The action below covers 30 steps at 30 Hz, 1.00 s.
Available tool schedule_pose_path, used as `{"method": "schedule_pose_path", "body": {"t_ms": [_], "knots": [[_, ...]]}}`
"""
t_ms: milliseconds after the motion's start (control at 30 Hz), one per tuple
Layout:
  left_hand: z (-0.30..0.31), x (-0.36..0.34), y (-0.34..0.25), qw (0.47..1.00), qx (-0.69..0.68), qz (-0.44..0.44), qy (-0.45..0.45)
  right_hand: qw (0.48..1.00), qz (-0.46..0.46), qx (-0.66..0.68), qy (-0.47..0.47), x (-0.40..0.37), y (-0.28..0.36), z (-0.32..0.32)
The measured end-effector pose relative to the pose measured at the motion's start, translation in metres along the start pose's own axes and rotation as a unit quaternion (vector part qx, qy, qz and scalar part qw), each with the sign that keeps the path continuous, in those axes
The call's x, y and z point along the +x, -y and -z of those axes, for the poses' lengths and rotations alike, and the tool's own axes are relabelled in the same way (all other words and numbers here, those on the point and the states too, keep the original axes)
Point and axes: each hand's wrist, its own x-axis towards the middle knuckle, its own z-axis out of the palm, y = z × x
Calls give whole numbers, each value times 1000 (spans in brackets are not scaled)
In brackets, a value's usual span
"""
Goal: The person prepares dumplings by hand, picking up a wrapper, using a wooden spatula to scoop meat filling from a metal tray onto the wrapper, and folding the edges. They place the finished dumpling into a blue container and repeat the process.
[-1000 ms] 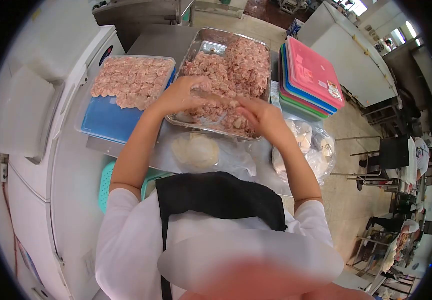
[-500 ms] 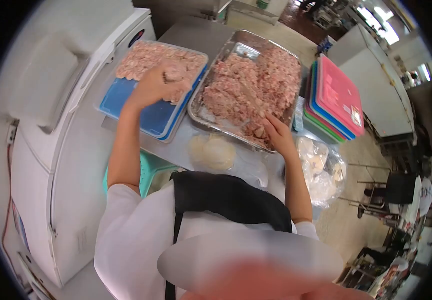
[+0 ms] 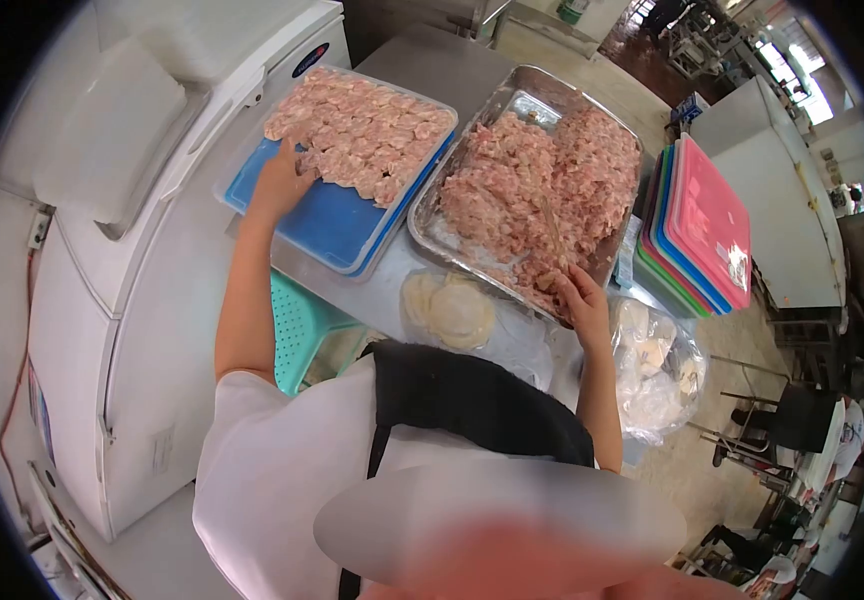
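Note:
My left hand (image 3: 285,184) is over the blue tray (image 3: 324,232), its fingertips closed around a pinkish dumpling at the lower left edge of the packed rows of dumplings (image 3: 367,125). In the large metal pan (image 3: 430,234) lies a big heap of ground meat filling (image 3: 497,170). My right hand (image 3: 584,300) is at the pan's near right corner, gripping a thin, light-coloured stick-like spatula (image 3: 553,225) whose far part rests against the filling. Round dough wrappers (image 3: 460,312) lie on the table in front of my apron.
Coloured lidded trays (image 3: 707,225) are stacked right of the pan. A clear plastic bag of wrappers (image 3: 657,375) sits at the table's right edge. A white freezer (image 3: 167,300) stands close on the left, and a turquoise plastic stool (image 3: 297,325) is below the table edge.
My left hand has moved left and down from above the dumplings to the edge of their rows. My right hand stays at the pan's corner with the spatula. The view has shifted slightly.

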Motion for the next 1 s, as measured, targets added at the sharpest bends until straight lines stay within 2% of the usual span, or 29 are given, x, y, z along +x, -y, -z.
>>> {"method": "schedule_pose_path", "body": {"t_ms": [67, 100, 167, 267, 300, 367, 467, 533, 567, 633, 733, 767, 833, 867, 933, 1000], "knots": [[1, 2, -6, 999, 8, 34, 14, 998, -19, -62, -5, -1, 3, 0], [-4, 7, 4, 1000, 13, 6, 8, 995, -30, -93, -8, -1, 4, 0], [-14, 22, 36, 998, 20, -51, -4, 975, 46, -216, 31, 2, 2, 4], [1, 23, 39, 986, 57, -154, 21, 891, 115, -436, 49, 9, 19, 27], [1, 19, 27, 981, 123, -147, -8, 850, 125, -510, 49, 10, 29, 38], [12, 7, -2, 956, 250, -137, -71, 823, 56, -565, 20, 19, 50, 57], [10, -27, -95, 978, 15, -209, -2, 702, 117, -701, 48, 19, 46, 55], [-24, -53, -126, 973, -54, -220, 49, 718, 138, -678, 73, 5, 16, 19], [-42, -66, -133, 960, -114, -230, 116, 709, 139, -685, 91, -6, 19, 4], [-77, -79, -140, 926, -142, -297, 186, 689, 146, -699, 124, -22, 38, -14], [-116, -75, -140, 923, -20, -375, 84, 707, 54, -700, 79, 5, 84, 8], [-117, -66, -146, 914, 12, -375, 152, 701, 92, -705, 49, 18, 78, 16], [-128, -66, -142, 915, 45, -370, 153, 682, 171, -711, -14, 39, 58, 28], [-133, -65, -140, 916, 62, -366, 153, 690, 180, -701, 14, 35, 42, 22], [-131, -65, -141, 914, 10, -393, 104, 705, 197, -677, 71, 14, 18, -3], [-124, -71, -139, 917, -20, -392, 69, 707, 200, -671, 100, -6, 27, -7]]}}
